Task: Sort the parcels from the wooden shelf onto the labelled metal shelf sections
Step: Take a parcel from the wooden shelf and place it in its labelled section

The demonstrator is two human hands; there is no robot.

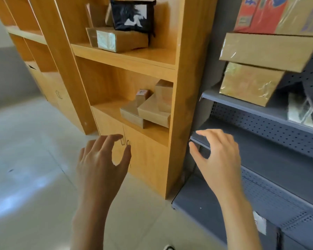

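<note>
The wooden shelf [182, 73] stands in the middle. Its lower compartment holds several small cardboard parcels [153, 110]; the upper one holds a flat brown box [119, 39] with a black bag parcel [133, 15] on top. The grey metal shelf [271, 112] on the right carries stacked cardboard boxes [266, 51] and a gold-wrapped box [249, 83]. My left hand [101, 159] hovers empty before the wooden cabinet doors, fingers loosely spread. My right hand [219, 152] hangs empty near the metal shelf's left edge, fingers relaxed.
A red and brown carton [271, 15] sits at the top of the metal shelf, and a clear-wrapped packet [299, 110] lies on its middle level. A white label [259, 223] hangs on the lower metal shelf. Pale tiled floor [25, 159] spreads left.
</note>
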